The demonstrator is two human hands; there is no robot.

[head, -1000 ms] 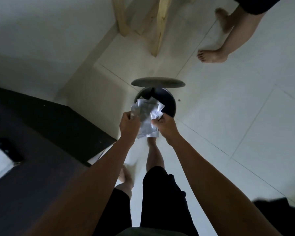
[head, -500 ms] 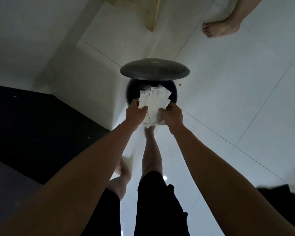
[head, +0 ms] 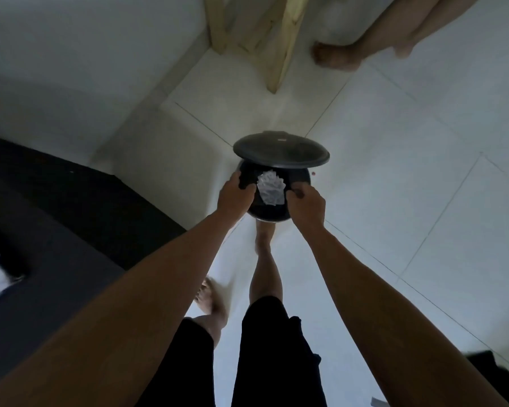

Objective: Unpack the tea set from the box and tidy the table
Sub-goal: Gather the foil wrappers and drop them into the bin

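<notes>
Both hands reach forward over a round black bin (head: pixel 269 215) on a pale tiled floor (head: pixel 409 171). Left hand (head: pixel 235 196) and right hand (head: pixel 306 205) hang on either side of the bin's mouth, fingers loosely curled, holding nothing. Between them, apart from both, a crumpled wad of white wrapping (head: pixel 271 189) sits in the dark opening. Whether it has landed cannot be told. The bin's lid (head: pixel 281 149) is tipped up behind it. One bare foot (head: pixel 262 239) is at the bin's base. A dark table (head: pixel 41 230) lies to the left; wooden legs (head: pixel 279 39) stand beyond.
</notes>
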